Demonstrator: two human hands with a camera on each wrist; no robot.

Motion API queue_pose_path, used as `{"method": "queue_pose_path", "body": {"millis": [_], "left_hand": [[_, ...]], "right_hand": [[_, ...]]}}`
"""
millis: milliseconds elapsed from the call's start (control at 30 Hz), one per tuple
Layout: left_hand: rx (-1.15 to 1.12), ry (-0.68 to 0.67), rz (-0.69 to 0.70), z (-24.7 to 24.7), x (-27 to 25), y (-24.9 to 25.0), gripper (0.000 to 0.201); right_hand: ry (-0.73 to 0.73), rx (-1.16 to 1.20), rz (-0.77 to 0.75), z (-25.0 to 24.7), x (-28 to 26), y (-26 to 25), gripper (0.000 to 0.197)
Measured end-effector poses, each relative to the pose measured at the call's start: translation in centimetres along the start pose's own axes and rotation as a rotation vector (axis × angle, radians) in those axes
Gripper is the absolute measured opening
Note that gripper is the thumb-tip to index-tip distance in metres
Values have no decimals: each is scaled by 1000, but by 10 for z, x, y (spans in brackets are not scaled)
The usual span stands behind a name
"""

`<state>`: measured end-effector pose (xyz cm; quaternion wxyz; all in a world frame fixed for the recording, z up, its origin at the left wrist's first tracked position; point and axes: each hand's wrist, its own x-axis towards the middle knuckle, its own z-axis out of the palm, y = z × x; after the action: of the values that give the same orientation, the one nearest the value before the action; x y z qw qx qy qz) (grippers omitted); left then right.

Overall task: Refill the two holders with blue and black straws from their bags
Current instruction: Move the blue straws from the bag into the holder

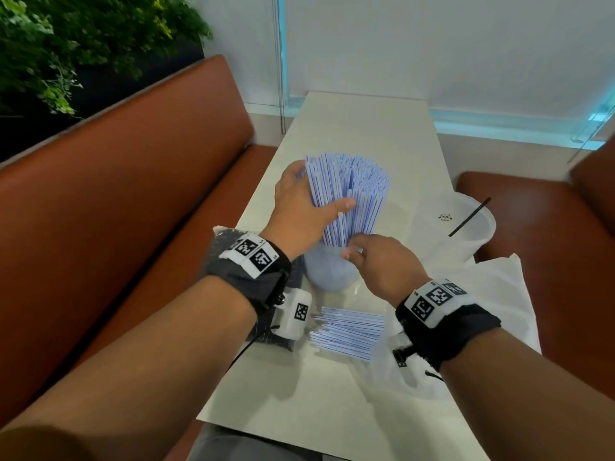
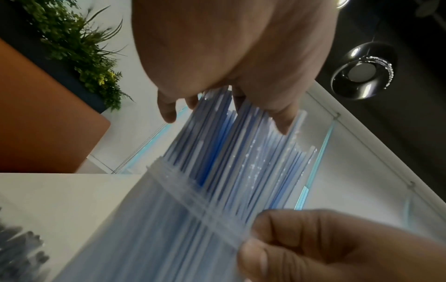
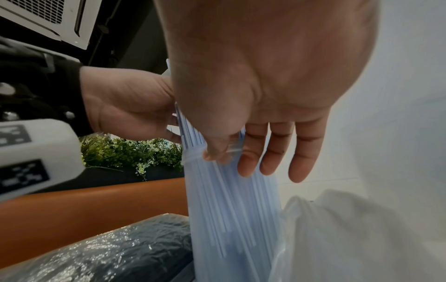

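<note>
Head view: a thick bundle of blue straws, white with thin blue stripes, stands fanned out in a translucent holder on the pale surface. The left hand wraps the bundle from the left, thumb across its front and fingers curled behind. The right hand sits at the holder's rim, thumb and fingers pinching the straws low down. More blue straws lie flat in a loose pile nearer the person. A second holder, off to the right, carries a single black straw. A bag of black straws lies under the left wrist, and a white bag lies to the right.

Left wrist view: the left hand's fingers reach over the straw tips, slightly spread, while the right hand's curled fingers press the holder's ridged rim.

Right wrist view: the right thumb presses against the straws at the rim while three fingers hang straight beside the holder, not closed round it. Only here does the black-straw bag's crinkled plastic show clearly.
</note>
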<state>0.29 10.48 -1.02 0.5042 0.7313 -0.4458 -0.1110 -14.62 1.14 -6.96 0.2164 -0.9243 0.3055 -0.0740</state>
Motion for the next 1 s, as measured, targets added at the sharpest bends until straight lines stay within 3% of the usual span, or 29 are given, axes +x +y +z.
{"method": "queue_pose_path", "body": {"millis": [100, 200, 333, 467, 533, 600, 733, 867, 1000], "left_hand": [[-170, 20, -34, -14, 8, 3, 82], [-166, 131, 18, -27, 15, 14, 96], [134, 135, 256, -32, 19, 27, 90], [576, -203, 352, -8, 8, 22, 83], [697, -270, 392, -1, 3, 15, 79], [691, -234, 422, -4, 5, 14, 79], [685, -14, 468, 0, 4, 18, 82], [955, -208, 428, 15, 2, 5, 82], [936, -130, 418, 14, 15, -6, 81]], "right_hand": [[0, 2, 5, 0, 0, 0, 26], [-1, 7, 10, 0, -1, 1, 25], [-14, 2, 23, 0, -1, 0, 25], [-17, -1, 27, -1, -1, -3, 27], [-21, 6, 33, -2, -1, -4, 29], [-21, 2, 30, -2, -2, -5, 29], [3, 20, 41, 2, 0, -2, 23], [-9, -78, 21, 3, 0, -2, 21], [-13, -39, 11, 1, -2, -2, 25]]}}
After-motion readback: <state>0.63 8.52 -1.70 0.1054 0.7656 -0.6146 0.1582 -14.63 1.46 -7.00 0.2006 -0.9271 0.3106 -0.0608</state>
